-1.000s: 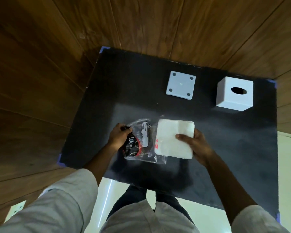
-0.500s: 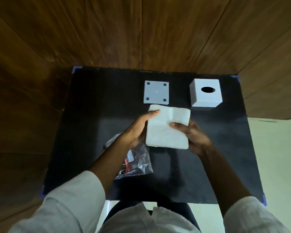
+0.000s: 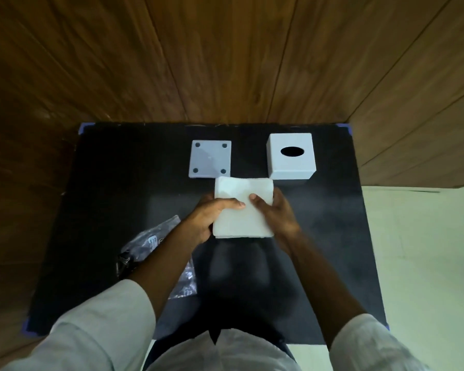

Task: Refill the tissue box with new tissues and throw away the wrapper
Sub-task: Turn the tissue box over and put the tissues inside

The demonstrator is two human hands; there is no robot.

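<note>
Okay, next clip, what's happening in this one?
A person holds a white stack of tissues with both hands, the left hand and right hand gripping its sides above a black mat. The emptied plastic wrapper lies on the mat beside the left forearm. Farther back sit the white tissue box, oval slot up, and its separate base plate.

No print can be read here: the label on the crumpled wrapper point(image 3: 150, 245) under my left forearm, toward the mat's point(image 3: 113, 183) near-left corner, is only a blur; everything else on the mat is unmarked.
</note>
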